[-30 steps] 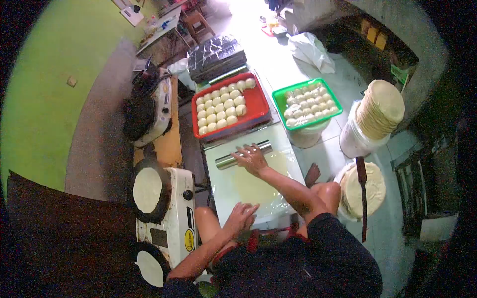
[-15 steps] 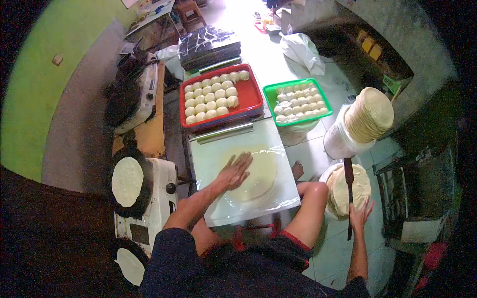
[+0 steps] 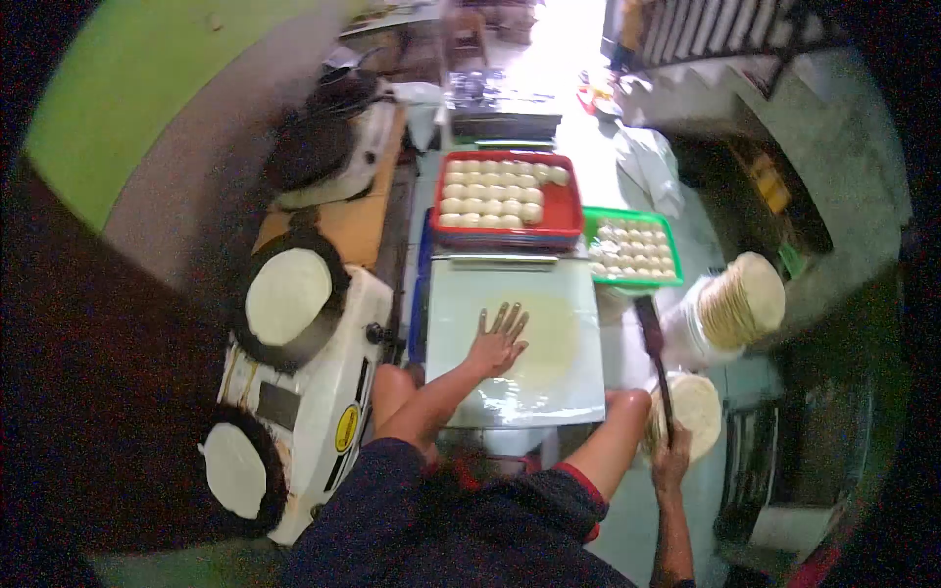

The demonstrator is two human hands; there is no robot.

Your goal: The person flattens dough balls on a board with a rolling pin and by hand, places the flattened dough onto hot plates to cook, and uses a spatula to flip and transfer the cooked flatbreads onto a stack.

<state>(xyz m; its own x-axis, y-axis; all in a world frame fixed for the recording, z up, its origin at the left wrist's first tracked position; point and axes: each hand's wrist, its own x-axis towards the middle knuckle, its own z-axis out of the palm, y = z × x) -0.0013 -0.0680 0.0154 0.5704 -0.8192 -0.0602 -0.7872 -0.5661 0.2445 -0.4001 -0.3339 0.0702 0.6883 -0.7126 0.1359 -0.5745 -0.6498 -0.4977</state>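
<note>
My left hand [image 3: 498, 345] lies with fingers spread on the left part of a thin, pale dough sheet [image 3: 549, 338], which rests on a glossy white board [image 3: 453, 294]. On my right, my right hand [image 3: 670, 453] is closed around the lower end of a long dark spatula [image 3: 651, 338], its wide blade pointing up and away. Under the spatula is a stack of flat rounds [image 3: 696, 416]. A metal rolling pin [image 3: 505, 260] lies across the far edge of the board.
Beyond the board, a red tray [image 3: 564, 211] and a green tray [image 3: 674, 257] hold dough balls. At left, a white stove [image 3: 333, 392] carries two dark pans with flatbreads [image 3: 289, 296] [image 3: 235, 470]. A tall flatbread stack [image 3: 750, 304] leans over a white bucket at right.
The rolling pin has gone from my right hand to the board's far edge. My left hand has moved onto the dough sheet. My right hand has taken hold of the spatula and lifted it. The view has shifted.
</note>
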